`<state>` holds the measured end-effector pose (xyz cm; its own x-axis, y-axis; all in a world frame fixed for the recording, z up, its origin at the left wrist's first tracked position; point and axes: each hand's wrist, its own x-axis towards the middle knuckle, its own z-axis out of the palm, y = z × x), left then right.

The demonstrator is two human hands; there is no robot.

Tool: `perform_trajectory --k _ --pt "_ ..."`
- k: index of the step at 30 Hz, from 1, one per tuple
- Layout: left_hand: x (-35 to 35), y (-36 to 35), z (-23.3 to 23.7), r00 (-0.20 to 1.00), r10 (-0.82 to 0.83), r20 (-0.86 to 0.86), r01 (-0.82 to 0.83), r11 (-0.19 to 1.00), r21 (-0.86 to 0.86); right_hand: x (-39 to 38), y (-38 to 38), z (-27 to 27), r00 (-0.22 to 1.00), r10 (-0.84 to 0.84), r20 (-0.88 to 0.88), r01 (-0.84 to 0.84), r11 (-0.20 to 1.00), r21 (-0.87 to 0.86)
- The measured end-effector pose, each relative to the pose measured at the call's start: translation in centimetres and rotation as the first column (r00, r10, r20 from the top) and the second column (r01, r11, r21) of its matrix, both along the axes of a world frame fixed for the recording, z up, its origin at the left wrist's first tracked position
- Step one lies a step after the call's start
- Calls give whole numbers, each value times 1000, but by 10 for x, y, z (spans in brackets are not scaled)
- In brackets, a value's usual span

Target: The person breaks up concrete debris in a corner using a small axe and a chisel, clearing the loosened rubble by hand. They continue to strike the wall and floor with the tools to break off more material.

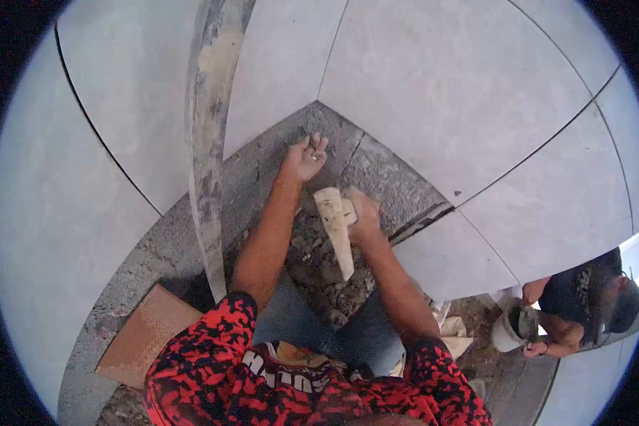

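Large grey tiles [461,92] cover most of the view, bent by the lens and cut off by its dark round edge. Between them lies a wedge of bare, rough mortar [334,277], partly hidden by the person's arms and knees. A long straightedge [207,142] caked with dried mortar runs from the top edge down to the left knee, its lower end out of sight. A sheet of brown cardboard [145,334] lies at lower left. At lower right a co-worker [589,298], half cut off, leans over a white bucket [508,330] whose contents are too dark to make out.

The left hand [305,160] rests at the mortar's far corner, fingers curled; whether it pinches anything cannot be told. The right hand [363,216] is closed around a pale flat tool [335,231], whose grip is hidden in the fist and whose blade points down toward the knees, above the rubble.
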<state>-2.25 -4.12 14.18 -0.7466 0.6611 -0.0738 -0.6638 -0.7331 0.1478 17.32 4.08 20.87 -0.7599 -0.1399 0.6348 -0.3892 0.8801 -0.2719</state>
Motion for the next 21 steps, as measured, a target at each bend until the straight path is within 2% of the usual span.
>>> perform_trajectory --k 1,2,3,5,8,9,10,11,12,13,14,16,17,18,19,20,21 --pt "3 -1 -3 1000 -3 13 4 1000 -8 -7 6 -15 1000 -3 13 4 1000 -8" --pt "2 1 1 1000 -4 30 5 999 -33 -29 19 -30 960 -150 236 147 989 31" --pt "1 4 2 999 -5 44 8 998 -58 -36 22 -27 851 -291 438 275 956 101" --pt "-4 5 1 1000 12 18 -11 1000 -25 -27 20 -12 850 -330 411 308 944 120" --pt "-3 6 -11 1000 -18 -5 18 999 46 9 12 -10 806 -331 491 341 937 71" --pt "-3 2 -9 998 -33 -49 38 995 91 17 14 -12 906 -244 346 263 965 -10" --pt "-2 4 -6 998 8 68 -9 1000 17 23 14 -14 971 -152 182 169 983 -79" --pt "1 0 -10 997 10 73 -11 1000 12 33 9 -8 971 -150 187 168 982 -84" --pt "6 -3 -15 995 29 -91 -47 976 -211 46 3 5 947 -178 267 230 957 -176" --pt "9 -7 -19 967 8 -255 -117 903 -413 55 0 11 918 -198 345 296 919 -261" --pt "12 -12 -39 970 4 -243 -109 900 -421 65 2 4 913 -197 358 302 916 -264" --pt "6 -15 -88 916 -125 -381 -252 560 -789 76 10 -11 884 -132 448 311 882 -354" --pt "2 -8 -96 907 -121 -403 -270 566 -779 71 12 -8 894 -136 426 303 885 -354" --pt "20 -7 -119 976 54 -213 -197 641 -742 78 9 -7 872 -127 472 344 845 -409" --pt "39 -11 -134 978 208 11 -143 711 -689 87 5 -10 846 -110 521 388 797 -462" --pt "40 -12 -121 978 210 -7 -157 711 -685 86 3 -11 894 -141 426 358 797 -487" --pt "51 -15 -100 987 100 -129 -161 727 -668 84 6 -16 895 -144 422 358 796 -488"
